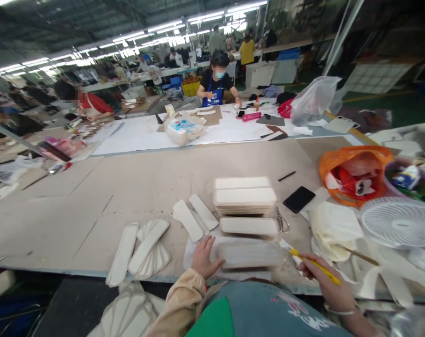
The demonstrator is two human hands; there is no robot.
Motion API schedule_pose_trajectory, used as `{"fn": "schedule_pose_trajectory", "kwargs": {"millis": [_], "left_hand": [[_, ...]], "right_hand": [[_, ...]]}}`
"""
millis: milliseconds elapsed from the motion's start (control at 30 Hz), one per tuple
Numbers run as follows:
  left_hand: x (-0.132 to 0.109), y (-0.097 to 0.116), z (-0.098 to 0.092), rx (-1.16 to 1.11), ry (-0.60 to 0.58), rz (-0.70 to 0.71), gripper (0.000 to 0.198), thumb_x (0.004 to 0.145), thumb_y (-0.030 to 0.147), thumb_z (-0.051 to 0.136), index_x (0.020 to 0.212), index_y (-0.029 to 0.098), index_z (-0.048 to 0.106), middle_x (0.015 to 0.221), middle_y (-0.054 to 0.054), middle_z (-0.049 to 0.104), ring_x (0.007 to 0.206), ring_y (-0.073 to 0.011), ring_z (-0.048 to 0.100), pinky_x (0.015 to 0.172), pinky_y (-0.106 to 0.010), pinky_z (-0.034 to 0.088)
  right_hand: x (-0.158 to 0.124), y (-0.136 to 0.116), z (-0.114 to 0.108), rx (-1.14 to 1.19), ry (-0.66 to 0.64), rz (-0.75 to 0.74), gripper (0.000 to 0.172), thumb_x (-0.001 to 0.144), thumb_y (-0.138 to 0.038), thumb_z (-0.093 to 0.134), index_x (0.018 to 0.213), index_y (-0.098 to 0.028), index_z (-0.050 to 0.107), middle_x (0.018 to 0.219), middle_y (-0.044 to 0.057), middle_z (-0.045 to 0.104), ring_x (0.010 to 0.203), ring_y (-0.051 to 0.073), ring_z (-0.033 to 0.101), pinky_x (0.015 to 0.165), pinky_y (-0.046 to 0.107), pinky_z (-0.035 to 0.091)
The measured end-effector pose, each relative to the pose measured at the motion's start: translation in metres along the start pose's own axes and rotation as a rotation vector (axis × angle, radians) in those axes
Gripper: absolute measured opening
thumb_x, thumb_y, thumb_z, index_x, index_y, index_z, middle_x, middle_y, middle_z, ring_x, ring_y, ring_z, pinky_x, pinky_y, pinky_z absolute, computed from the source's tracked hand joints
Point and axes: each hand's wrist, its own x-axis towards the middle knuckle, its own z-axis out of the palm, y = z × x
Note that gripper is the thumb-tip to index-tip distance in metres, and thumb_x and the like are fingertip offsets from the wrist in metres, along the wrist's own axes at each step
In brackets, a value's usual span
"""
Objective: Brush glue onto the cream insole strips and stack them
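My left hand (205, 260) lies with its fingers spread on the table, at the left end of a pale rectangular piece (251, 255). My right hand (326, 274) is closed around the yellow handle of a paintbrush (295, 252). The brush's white bristles are at the right end of that piece; whether they touch it I cannot tell. Just beyond lies another white strip (249, 226), and behind it a neat stack of white strips (245, 196). A few loose white strips (189, 221) lie beyond my left hand.
Fanned white strips (149, 248) lie to the left, with more (128, 311) below the table edge. On the right are scissors (282, 221), a phone (299, 199), an orange bag (356, 154) and a white round basket (399, 222). A co-worker (216, 82) works across the table.
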Motion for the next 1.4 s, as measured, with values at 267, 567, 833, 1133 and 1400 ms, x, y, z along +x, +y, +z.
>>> {"fn": "schedule_pose_trajectory", "kwargs": {"millis": [267, 567, 833, 1133, 1400], "left_hand": [[0.036, -0.039, -0.024, 0.277, -0.038, -0.338, 0.062, 0.081, 0.038, 0.058, 0.132, 0.005, 0.045, 0.143, -0.020, 0.040, 0.134, -0.0323, 0.033, 0.111, -0.042, 0.027], [0.044, -0.058, -0.026, 0.236, -0.119, -0.314, 0.040, 0.081, 0.026, 0.058, 0.118, 0.012, 0.058, 0.137, -0.018, 0.049, 0.126, -0.0276, 0.046, 0.106, -0.039, 0.034], [0.043, -0.060, -0.035, 0.121, -0.035, -0.209, 0.024, 0.086, 0.025, 0.047, 0.092, 0.016, 0.068, 0.122, -0.013, 0.062, 0.105, -0.0260, 0.062, 0.092, -0.040, 0.047], [0.035, -0.039, -0.093, -0.114, 0.404, -0.220, 0.032, 0.088, 0.033, 0.038, 0.097, 0.017, 0.065, 0.110, -0.010, 0.068, 0.096, -0.0206, 0.064, 0.085, -0.031, 0.049], [0.006, 0.057, -0.118, -1.019, 0.326, -0.155, 0.025, 0.078, 0.043, 0.062, 0.084, 0.019, 0.064, 0.078, -0.003, 0.064, 0.074, -0.0173, 0.056, 0.066, -0.026, 0.046]], "right_hand": [[-0.010, 0.000, 0.005, 0.022, 0.160, 0.008, 0.045, 0.067, -0.057, 0.065, 0.095, -0.021, 0.065, 0.075, 0.003, 0.069, 0.064, 0.019, 0.062, 0.057, 0.027, 0.053], [-0.016, -0.001, 0.013, 0.012, 0.198, -0.027, 0.042, 0.071, -0.053, 0.063, 0.098, -0.020, 0.065, 0.074, 0.002, 0.068, 0.062, 0.017, 0.060, 0.057, 0.026, 0.051], [-0.012, 0.003, 0.016, 0.019, 0.157, -0.049, 0.040, 0.075, -0.055, 0.062, 0.097, -0.021, 0.065, 0.073, 0.004, 0.068, 0.061, 0.018, 0.060, 0.056, 0.029, 0.053], [-0.006, 0.008, 0.013, 0.082, 0.294, -0.146, 0.041, 0.078, -0.056, 0.062, 0.097, -0.019, 0.061, 0.087, 0.008, 0.068, 0.067, 0.019, 0.062, 0.058, 0.030, 0.054], [-0.002, -0.010, 0.023, 0.253, 0.199, -0.208, 0.036, 0.078, -0.051, 0.065, 0.096, -0.022, 0.052, 0.111, 0.012, 0.064, 0.089, 0.025, 0.066, 0.073, 0.036, 0.056]]}}
